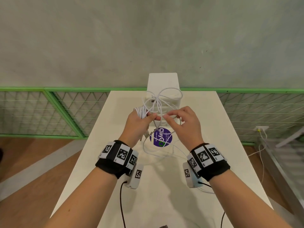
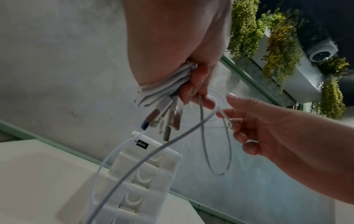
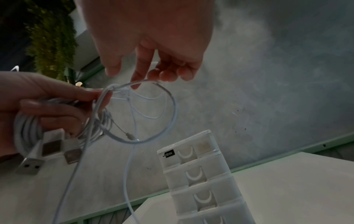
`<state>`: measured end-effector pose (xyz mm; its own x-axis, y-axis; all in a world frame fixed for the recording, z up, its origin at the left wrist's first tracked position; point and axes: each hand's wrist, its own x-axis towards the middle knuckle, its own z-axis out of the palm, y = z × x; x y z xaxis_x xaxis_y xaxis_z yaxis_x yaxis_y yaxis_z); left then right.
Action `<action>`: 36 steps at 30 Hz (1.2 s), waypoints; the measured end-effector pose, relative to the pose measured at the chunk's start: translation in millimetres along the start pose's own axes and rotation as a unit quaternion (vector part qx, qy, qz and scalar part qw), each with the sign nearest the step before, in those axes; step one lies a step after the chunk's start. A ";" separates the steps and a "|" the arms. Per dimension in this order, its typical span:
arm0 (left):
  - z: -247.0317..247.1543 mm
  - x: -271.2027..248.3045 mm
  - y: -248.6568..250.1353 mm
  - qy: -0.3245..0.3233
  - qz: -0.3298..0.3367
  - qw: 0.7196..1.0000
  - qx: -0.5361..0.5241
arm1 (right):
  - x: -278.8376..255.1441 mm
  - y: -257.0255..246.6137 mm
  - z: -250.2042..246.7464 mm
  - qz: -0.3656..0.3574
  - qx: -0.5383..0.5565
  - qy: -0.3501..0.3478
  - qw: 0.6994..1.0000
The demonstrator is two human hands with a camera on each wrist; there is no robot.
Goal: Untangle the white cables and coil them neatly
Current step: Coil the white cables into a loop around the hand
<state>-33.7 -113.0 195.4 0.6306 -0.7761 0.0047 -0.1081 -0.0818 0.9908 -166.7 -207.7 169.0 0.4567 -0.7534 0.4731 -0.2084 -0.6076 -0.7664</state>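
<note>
The fingers (image 2: 193, 89) of the left hand (image 1: 137, 123) are curled tight round a bundle of white cables (image 3: 28, 128), smooth round cords wound in a thick hank, with its thumb and forefinger also nipping a single strand. From the bundle hang several flat metal USB plugs (image 2: 168, 121), one with a blue tongue. The right hand (image 1: 184, 124), just right of the left, pinches a thin loop (image 3: 153, 113) of the same cord between thumb and forefinger; its other fingers are loosely bent and apart. Both hands are raised above the middle of a matte white table (image 1: 230, 162). More slack cord drops to the tabletop and lies in loose curves across a round purple sticker (image 1: 162, 137), partly hidden behind the hands. At the far end stands a stack of translucent white plastic drawers (image 3: 197, 174) with crescent pulls and a small black label whose lettering is partly covered. Where each strand runs inside the hank is hard to make out.
</note>
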 end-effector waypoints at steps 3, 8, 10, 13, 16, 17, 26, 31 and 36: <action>0.0 -0.1 -2.9 -0.008 0.002 1.000 0.025 | -3.1 -2.4 8.5 -0.028 -0.041 0.002 0.999; 1.5 -1.4 -3.4 -0.019 0.010 1.000 0.015 | 3.0 -5.1 9.0 0.001 -0.013 -0.017 1.000; 1.9 -4.1 -1.6 -0.007 0.019 1.000 -0.021 | 5.2 -5.4 4.5 0.017 0.000 -0.037 0.999; 1.6 0.1 -2.6 0.037 0.013 0.998 -0.045 | 4.3 -2.6 2.2 0.035 -0.016 -0.059 0.998; 0.7 8.8 -5.4 0.039 0.020 0.999 0.018 | 3.9 6.5 4.0 0.075 0.006 -0.053 0.996; 0.7 10.1 -5.9 0.033 0.022 0.999 0.034 | 4.4 9.1 4.5 0.089 0.018 -0.044 0.995; 0.7 17.1 0.9 -0.048 0.015 0.994 0.092 | 24.1 16.6 -2.0 0.096 0.004 0.023 0.995; 6.7 21.2 -1.9 -0.062 0.013 0.992 0.110 | 31.4 17.2 -5.7 0.090 -0.015 0.035 0.995; 8.0 21.0 -3.5 -0.069 0.021 0.989 0.132 | 34.1 17.8 -8.0 0.098 -0.067 -0.045 0.992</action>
<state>-26.2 -134.0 191.0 0.5116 -0.8592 0.0092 -0.3415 -0.1935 0.9198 -161.7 -246.2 174.9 0.4705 -0.8383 0.2753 -0.4112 -0.4844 -0.7722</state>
